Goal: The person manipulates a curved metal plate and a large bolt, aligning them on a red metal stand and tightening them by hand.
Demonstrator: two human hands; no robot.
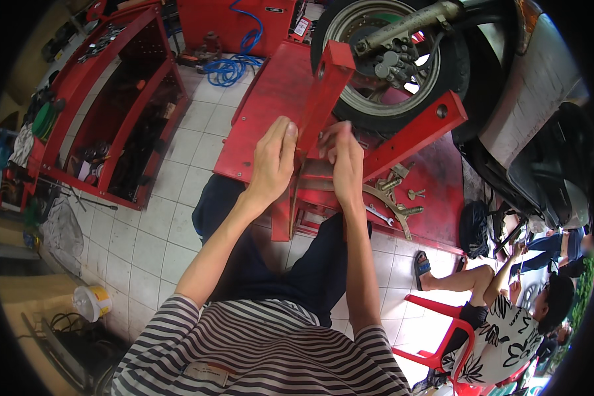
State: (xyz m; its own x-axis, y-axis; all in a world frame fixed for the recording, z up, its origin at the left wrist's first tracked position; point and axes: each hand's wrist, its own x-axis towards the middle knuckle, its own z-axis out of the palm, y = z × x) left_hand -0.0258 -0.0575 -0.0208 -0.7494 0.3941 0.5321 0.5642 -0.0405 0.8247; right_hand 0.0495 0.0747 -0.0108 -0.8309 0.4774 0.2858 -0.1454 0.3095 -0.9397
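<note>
My left hand [275,162] is closed, its fingers together beside the left face of a red steel post [327,89]. On the other side of that post is my right hand [348,164], its fingers curled toward the post and slightly blurred. What the fingers hold, if anything, is hidden. Both hands are above the near edge of a red lift platform [264,119]. Right of my right hand, a second red arm [419,134] slants up. Beside it lie a curved metal part [391,206], a wrench [379,214] and small brass-coloured pieces [395,177].
A motorcycle wheel [457,72] stands on the platform beyond the posts, with the bike's bodywork [528,92] at right. A red tool cart [102,125] stands left; a blue hose [228,71] lies coiled behind. At lower right, a person [501,330] sits on a red chair [435,360].
</note>
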